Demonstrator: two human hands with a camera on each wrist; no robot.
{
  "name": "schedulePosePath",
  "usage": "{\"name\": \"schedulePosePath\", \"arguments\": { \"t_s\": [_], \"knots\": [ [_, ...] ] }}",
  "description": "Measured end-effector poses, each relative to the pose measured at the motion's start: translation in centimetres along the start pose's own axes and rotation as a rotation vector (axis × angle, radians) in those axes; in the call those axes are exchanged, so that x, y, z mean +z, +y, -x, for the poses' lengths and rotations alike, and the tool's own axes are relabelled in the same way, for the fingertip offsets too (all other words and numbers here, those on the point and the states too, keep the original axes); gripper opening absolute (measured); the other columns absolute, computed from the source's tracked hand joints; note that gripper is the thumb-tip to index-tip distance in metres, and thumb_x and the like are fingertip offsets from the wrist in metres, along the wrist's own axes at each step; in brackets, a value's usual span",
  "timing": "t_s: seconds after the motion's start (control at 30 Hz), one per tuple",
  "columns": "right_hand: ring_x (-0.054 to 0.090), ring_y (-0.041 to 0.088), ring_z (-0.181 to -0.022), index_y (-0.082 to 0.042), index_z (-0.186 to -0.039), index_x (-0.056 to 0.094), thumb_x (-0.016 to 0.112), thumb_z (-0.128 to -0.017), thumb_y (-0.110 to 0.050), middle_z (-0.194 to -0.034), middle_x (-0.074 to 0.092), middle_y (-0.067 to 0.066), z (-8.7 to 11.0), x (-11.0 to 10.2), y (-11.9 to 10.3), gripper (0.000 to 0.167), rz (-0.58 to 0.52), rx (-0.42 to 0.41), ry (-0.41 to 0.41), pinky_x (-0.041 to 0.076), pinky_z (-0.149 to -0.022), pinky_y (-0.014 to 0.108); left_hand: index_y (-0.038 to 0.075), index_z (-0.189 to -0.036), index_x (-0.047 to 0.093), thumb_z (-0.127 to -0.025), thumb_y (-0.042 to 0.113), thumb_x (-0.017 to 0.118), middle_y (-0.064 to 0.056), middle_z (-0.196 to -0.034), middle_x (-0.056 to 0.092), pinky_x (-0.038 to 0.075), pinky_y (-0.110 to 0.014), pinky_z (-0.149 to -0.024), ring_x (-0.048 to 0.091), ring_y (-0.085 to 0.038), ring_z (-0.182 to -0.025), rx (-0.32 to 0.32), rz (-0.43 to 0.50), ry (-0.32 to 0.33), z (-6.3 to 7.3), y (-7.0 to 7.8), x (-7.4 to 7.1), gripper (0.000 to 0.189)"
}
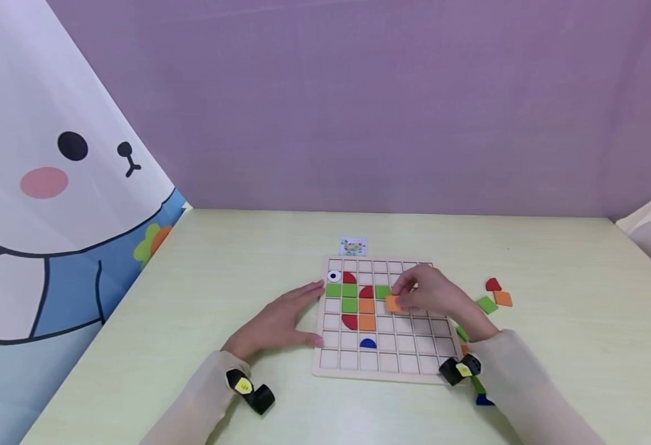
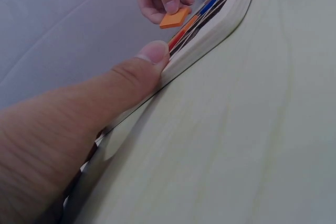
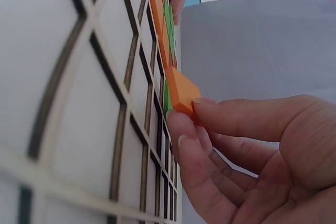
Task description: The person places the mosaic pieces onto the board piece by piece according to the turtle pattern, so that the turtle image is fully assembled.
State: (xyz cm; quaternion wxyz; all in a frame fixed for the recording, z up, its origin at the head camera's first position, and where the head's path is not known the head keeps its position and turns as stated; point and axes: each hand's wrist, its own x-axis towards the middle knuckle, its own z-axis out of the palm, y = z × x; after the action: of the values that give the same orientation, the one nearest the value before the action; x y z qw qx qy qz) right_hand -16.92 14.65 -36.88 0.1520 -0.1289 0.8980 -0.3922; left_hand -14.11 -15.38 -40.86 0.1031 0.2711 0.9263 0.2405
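Note:
My right hand [image 1: 428,290] pinches an orange square tile [image 3: 181,90] between thumb and fingers, over the grid board [image 1: 344,360]. The tile is tilted just above the grid, beside a green tile [image 1: 382,291]. My left hand [image 1: 280,321] touches the board's left edge with fingers stretched and thumb [image 2: 152,53] apart at the side. Set in the grid are an eye tile [image 1: 334,276], several green squares, red quarter-round tiles [image 1: 350,322], two orange squares [image 1: 366,322] and a blue half-round tile [image 1: 368,343].
A small printed card [image 1: 353,246] lies behind the board. Right of the board are loose pieces: a red one [image 1: 493,284], an orange square [image 1: 503,298], a green one [image 1: 487,304] and a blue one [image 1: 484,400], some partly hidden by my right forearm. A purple cloth [image 1: 358,111] hangs behind the table.

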Motion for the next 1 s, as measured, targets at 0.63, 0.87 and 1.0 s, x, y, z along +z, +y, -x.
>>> {"name": "schedulePosePath", "arguments": {
  "t_s": [0.63, 0.87, 1.0],
  "knots": [
    [0.053, 0.016, -0.066, -0.005, -0.086, 0.070, 0.071, -0.080, -0.001, -0.080, 0.063, 0.005, -0.7, 1.4, -0.8, 0.008, 0.029, 0.056, 0.001, 0.046, -0.058, 0.023, 0.015, -0.151, 0.029, -0.074, 0.060, 0.071, 0.004, -0.159, 0.021, 0.024, -0.047, -0.117, 0.020, -0.023, -0.147, 0.001, -0.003, -0.006, -0.1, 0.2, -0.1, 0.098],
    [0.052, 0.017, -0.068, -0.007, -0.085, 0.071, 0.072, -0.080, -0.001, -0.080, 0.063, 0.004, -0.8, 1.6, -0.7, 0.008, 0.057, 0.069, 0.020, 0.045, -0.059, 0.024, 0.015, -0.151, 0.029, -0.074, 0.061, 0.070, 0.004, -0.159, 0.021, 0.025, -0.047, -0.117, 0.020, -0.022, -0.147, 0.003, -0.010, -0.006, -0.1, 0.1, -0.1, 0.098],
    [0.051, 0.017, -0.070, -0.007, -0.085, 0.071, 0.073, -0.079, 0.000, -0.080, 0.062, 0.005, -0.8, 1.7, -0.8, 0.009, 0.075, 0.075, 0.031, 0.044, -0.060, 0.024, 0.015, -0.151, 0.029, -0.074, 0.061, 0.070, 0.004, -0.159, 0.022, 0.025, -0.047, -0.117, 0.020, -0.023, -0.147, 0.009, -0.006, -0.001, -0.1, 0.1, -0.1, 0.098]
  ]
}}
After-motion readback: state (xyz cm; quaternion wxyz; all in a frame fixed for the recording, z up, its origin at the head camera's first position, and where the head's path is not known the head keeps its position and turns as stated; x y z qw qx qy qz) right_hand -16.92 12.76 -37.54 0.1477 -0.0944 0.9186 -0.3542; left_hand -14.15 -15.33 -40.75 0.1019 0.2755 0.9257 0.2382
